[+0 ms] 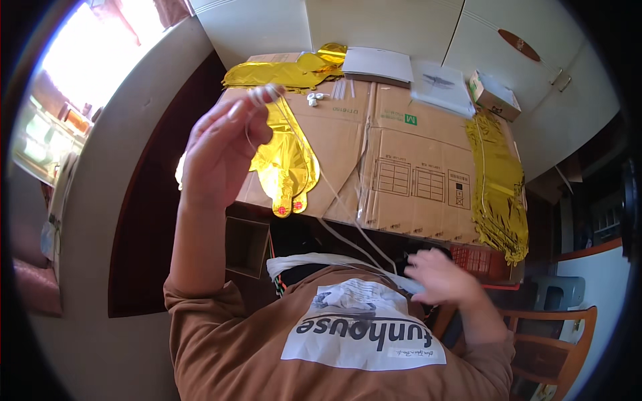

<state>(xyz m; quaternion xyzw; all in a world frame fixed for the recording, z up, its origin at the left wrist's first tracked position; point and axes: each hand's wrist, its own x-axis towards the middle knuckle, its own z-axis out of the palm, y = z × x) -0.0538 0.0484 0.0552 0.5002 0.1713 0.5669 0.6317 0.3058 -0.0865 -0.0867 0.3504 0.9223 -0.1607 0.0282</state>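
Observation:
Raised over the left part of the table, my left hand (224, 147) is closed, its fingertips pinching a thin white string (348, 217). A small loop hangs by the fingers. From there the string runs down and right as two strands toward my lap. My right hand (441, 277) is low by my waist, just right of the string's lower end, with its fingers apart. Nothing shows in it. Beneath the left hand, a gold foil balloon (284, 160) lies flat, its two rounded tabs at the near table edge.
Flattened cardboard (421, 150) covers the table. At the back lie gold foil sheets (274, 75), small white rolls (313, 99), a white flat box (378, 65), a clear bag (441, 88) and a small carton (495, 95). Gold foil fringe (498, 180) hangs at right, near a wooden chair (555, 341).

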